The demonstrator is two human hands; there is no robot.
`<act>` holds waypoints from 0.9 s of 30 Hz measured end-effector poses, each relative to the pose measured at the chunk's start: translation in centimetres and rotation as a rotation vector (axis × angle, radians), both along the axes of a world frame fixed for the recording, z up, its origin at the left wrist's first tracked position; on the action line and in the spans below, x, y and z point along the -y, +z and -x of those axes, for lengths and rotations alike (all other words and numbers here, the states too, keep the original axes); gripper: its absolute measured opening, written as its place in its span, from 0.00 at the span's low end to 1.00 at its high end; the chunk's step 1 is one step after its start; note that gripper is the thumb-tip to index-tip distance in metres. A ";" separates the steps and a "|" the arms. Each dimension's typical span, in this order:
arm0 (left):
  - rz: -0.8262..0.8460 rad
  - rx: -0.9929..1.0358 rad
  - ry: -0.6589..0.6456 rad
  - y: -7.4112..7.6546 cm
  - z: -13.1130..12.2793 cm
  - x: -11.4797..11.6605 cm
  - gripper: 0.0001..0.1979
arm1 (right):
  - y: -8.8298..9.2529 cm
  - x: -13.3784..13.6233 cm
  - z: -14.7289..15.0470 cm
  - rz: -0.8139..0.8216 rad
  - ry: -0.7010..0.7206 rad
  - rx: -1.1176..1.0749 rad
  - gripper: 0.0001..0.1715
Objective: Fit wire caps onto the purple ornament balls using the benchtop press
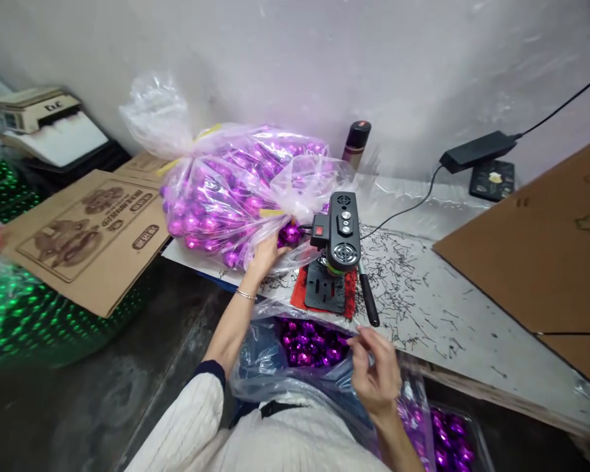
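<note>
Right hand pinches the rim of the open clear plastic lap bag, half full of shiny purple balls. Beyond it is the black lever press on the clipping-strewn white surface. Left hand is pressed against the big tied clear bag of purple balls, on the surface's left end; grip unclear. Looks mid-pick. Lifting one ball out needs loose film cleared.

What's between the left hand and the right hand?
In the head view, a small black machine on a red mat stands between the left hand and the right hand; its black lever points toward the right hand.
</note>
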State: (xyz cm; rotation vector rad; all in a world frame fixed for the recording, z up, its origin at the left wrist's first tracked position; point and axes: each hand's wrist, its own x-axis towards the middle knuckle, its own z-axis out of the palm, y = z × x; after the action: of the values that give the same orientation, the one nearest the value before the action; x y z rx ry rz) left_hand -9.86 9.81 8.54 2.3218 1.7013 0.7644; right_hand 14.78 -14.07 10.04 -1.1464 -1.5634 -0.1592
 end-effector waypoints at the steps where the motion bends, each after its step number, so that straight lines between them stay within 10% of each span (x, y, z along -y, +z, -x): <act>1: 0.024 0.006 -0.037 -0.1 -0.3 0.0 0.41 | -0.2 0.2 0.3 0.024 0.011 0.009 0.29; 11: 0.076 -0.047 -0.175 -1.2 -5.9 -1.2 0.17 | -2.1 1.0 1.0 0.165 0.058 0.044 0.28; 16: 0.083 0.266 -0.051 -0.6 -6.2 -0.5 0.26 | -2.0 0.6 0.9 0.161 0.055 0.036 0.29; 23: 0.297 1.057 0.009 0.6 -3.2 6.1 0.32 | -2.9 0.9 1.4 0.230 0.126 -0.049 0.23; 27: 0.310 1.004 -0.068 0.4 -3.5 11.7 0.32 | -2.8 0.1 2.9 0.544 0.247 -0.354 0.18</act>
State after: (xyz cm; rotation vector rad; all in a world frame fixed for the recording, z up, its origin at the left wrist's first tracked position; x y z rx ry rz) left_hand -6.34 -1.89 8.98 1.3636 1.1436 1.2431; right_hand 11.84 -14.22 7.27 -1.2918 -1.4459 0.6370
